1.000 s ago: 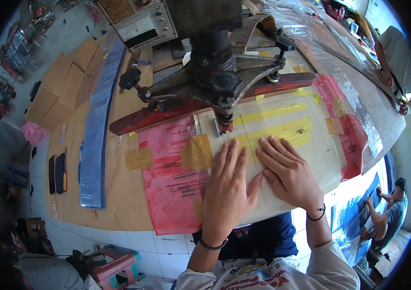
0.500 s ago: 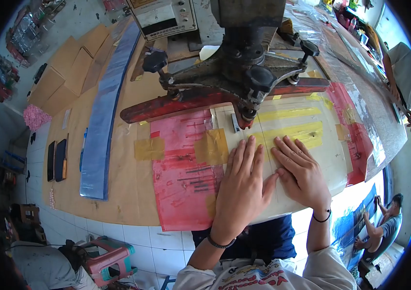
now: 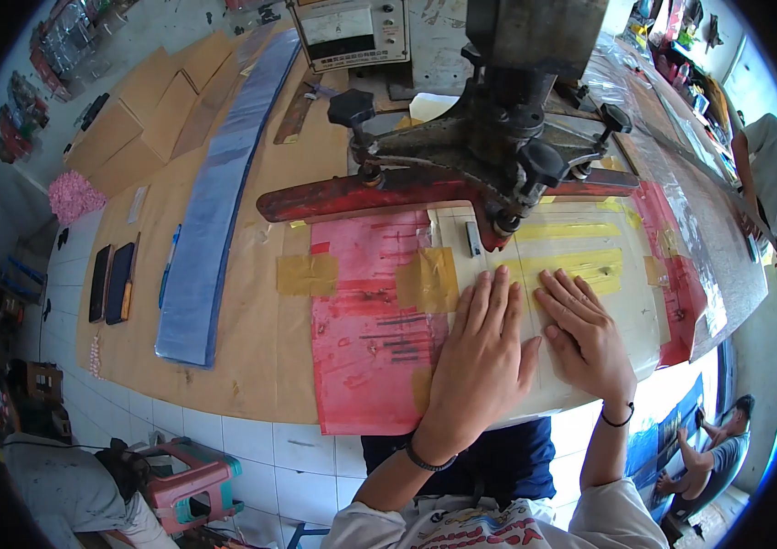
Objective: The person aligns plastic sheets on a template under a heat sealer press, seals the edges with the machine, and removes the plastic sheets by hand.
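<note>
My left hand point(image 3: 482, 359) lies flat on a cream sheet point(image 3: 633, 331), its fingers stretched toward the machine and thumb apart. Flat on the same sheet, to the right, rests my right hand point(image 3: 588, 346), fingers extended. Yellow tape strips point(image 3: 580, 273) run across the sheet just beyond my fingertips. A small metal piece point(image 3: 472, 239) lies on it near the machine's central foot. To the left, a translucent red sheet point(image 3: 361, 384) is held by brown tape point(image 3: 425, 280). Above stands a machine head with black knobs and a long red bar point(image 3: 352, 196).
A long blue strip point(image 3: 224, 206) lies on the brown-covered table point(image 3: 265, 366). Two dark phone-like objects point(image 3: 108, 284) sit at its left edge, with folded cardboard point(image 3: 155, 105) behind. A pink stool point(image 3: 189, 489) stands on the floor. Another person point(image 3: 727, 448) sits at lower right.
The view has shifted, so the table and machine appear farther right. Both my hands stay flat on the cream sheet, with no clear movement against it.
</note>
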### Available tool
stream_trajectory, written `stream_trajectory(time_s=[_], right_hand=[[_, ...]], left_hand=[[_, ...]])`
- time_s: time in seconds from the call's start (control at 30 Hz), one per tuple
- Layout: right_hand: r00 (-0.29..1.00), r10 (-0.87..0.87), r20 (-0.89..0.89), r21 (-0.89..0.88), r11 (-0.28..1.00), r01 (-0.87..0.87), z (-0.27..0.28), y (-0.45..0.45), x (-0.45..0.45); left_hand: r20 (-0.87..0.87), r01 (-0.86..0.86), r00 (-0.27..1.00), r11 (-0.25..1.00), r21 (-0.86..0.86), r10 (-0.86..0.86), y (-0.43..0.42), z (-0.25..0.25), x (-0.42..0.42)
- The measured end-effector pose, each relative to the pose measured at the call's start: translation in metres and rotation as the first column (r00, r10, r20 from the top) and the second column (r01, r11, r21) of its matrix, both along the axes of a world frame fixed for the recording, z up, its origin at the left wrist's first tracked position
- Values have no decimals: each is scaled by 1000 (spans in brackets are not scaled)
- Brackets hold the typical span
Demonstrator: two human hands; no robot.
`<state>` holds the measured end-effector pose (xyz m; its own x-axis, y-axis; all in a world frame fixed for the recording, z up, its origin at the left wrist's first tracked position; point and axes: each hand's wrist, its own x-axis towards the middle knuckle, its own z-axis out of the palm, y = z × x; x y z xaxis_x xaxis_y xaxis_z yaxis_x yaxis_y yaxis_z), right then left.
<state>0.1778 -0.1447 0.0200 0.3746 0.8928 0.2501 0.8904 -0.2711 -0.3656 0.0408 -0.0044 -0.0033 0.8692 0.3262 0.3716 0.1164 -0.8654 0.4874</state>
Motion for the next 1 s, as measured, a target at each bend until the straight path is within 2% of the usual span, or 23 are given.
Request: stream_trajectory(time_s=[0.2,0.67,1.0], right_hand=[[1000,1,12,-16,1000,-1,0,1,0],[1000,25,2,-1,1000,-25,-1,-1,1],[1000,30,9,42,999,-30,-5,-5,4]], left_hand=[[-35,-2,999,999,40,3,0,0,0],[-24,-3,1000,1000,12,3,0,5,3],[-131,-13,991,998,58,21,-3,12,3]])
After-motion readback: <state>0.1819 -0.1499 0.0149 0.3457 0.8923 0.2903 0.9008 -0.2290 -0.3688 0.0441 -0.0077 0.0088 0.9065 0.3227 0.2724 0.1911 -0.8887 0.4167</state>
